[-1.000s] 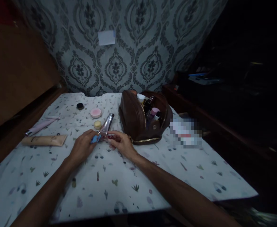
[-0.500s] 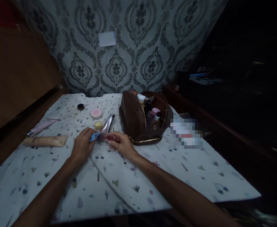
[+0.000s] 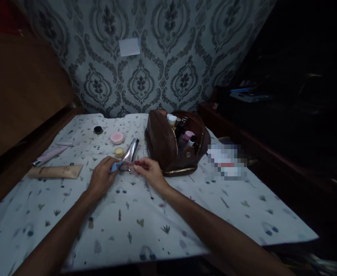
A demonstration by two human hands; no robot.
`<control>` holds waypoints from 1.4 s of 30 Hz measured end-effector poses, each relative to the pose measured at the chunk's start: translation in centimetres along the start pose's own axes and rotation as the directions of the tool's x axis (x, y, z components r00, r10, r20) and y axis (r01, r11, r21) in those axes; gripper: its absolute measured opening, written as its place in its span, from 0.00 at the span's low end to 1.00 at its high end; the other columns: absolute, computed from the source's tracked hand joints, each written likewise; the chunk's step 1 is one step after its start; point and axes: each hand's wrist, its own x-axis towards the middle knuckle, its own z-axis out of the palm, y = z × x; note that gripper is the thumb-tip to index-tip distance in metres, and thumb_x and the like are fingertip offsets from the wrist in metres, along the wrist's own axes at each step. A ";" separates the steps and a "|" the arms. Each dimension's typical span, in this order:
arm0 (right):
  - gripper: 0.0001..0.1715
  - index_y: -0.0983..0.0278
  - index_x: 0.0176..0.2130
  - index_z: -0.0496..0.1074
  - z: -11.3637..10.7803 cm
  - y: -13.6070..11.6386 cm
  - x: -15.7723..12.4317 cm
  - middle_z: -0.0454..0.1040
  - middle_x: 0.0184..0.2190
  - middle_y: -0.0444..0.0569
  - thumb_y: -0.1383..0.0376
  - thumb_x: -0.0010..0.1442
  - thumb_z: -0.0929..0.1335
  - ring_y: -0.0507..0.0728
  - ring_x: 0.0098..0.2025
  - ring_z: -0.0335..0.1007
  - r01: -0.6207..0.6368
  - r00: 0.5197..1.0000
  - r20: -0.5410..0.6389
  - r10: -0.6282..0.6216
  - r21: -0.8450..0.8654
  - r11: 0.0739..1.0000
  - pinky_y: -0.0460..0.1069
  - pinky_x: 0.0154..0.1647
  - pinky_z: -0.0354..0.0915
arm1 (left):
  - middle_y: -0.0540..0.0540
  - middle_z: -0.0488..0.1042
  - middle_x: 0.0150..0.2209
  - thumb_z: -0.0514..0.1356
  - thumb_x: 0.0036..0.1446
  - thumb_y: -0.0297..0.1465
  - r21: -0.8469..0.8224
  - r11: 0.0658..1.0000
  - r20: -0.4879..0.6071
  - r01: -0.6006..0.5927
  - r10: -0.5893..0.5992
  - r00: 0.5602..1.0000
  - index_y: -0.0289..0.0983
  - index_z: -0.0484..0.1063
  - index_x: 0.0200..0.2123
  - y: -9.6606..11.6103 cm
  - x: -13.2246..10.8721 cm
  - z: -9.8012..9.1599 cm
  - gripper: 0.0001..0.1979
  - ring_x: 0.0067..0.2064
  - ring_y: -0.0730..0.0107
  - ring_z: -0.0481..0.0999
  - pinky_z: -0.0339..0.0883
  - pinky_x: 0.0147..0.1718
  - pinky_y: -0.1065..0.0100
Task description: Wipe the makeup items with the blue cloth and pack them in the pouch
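My left hand point(image 3: 102, 174) is closed, with a small blue piece, perhaps a cloth point(image 3: 115, 166), at its fingertips. My right hand point(image 3: 151, 172) pinches a small clear and red item point(image 3: 132, 165); its exact kind is too small to tell. The two hands meet around this item, low over the table. Just behind them lies a silver tube with a dark cap point(image 3: 130, 149). A small yellow round pot point(image 3: 119, 152) and a pink round compact point(image 3: 117, 138) sit beyond my left hand.
A brown toiletry bag point(image 3: 161, 142) stands unzipped at the right of my hands, with several bottles inside. To the left lie a beige tube point(image 3: 56, 171), a pink tube point(image 3: 50, 154) and a black lid point(image 3: 98, 130). A blurred-out packet point(image 3: 227, 163) rests at the right edge.
My right hand's fingers have shifted slightly on the clear and red item, covering more of its red part. My left hand stays nearly in place with the blue piece.
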 end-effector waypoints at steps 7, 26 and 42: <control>0.25 0.63 0.31 0.70 0.2 -0.3 0.1 0.78 0.29 0.46 0.49 0.44 0.78 0.56 0.32 0.78 -0.027 0.999 -0.045 0.032 0.104 0.994 0.52 0.40 0.74 | 0.45 0.74 0.39 0.53 0.66 0.33 -0.112 0.994 -0.124 -0.003 -0.011 0.992 0.38 0.71 0.42 1.8 -0.2 -0.2 0.09 0.41 0.64 0.75 0.69 0.41 0.65; 0.19 0.62 0.39 0.72 0.9 -0.4 -0.9 0.79 0.34 0.44 0.61 0.46 0.76 0.54 0.36 0.79 -0.045 0.995 0.093 0.031 0.151 0.987 0.50 0.43 0.74 | 0.42 0.74 0.44 0.55 0.62 0.28 -0.076 0.980 -0.151 -0.186 0.173 0.973 0.38 0.72 0.46 2.0 -0.8 0.8 0.10 0.46 0.58 0.74 0.69 0.48 0.58; 0.19 0.62 0.33 0.68 1.1 -1.7 -1.2 0.73 0.26 0.41 0.55 0.47 0.75 0.52 0.27 0.72 0.021 1.000 0.001 -0.022 0.088 0.996 0.45 0.26 0.66 | 0.43 0.76 0.48 0.57 0.63 0.40 -0.130 0.982 -0.133 -0.135 0.117 0.984 0.41 0.72 0.51 1.5 -0.5 0.6 0.16 0.49 0.58 0.77 0.73 0.49 0.59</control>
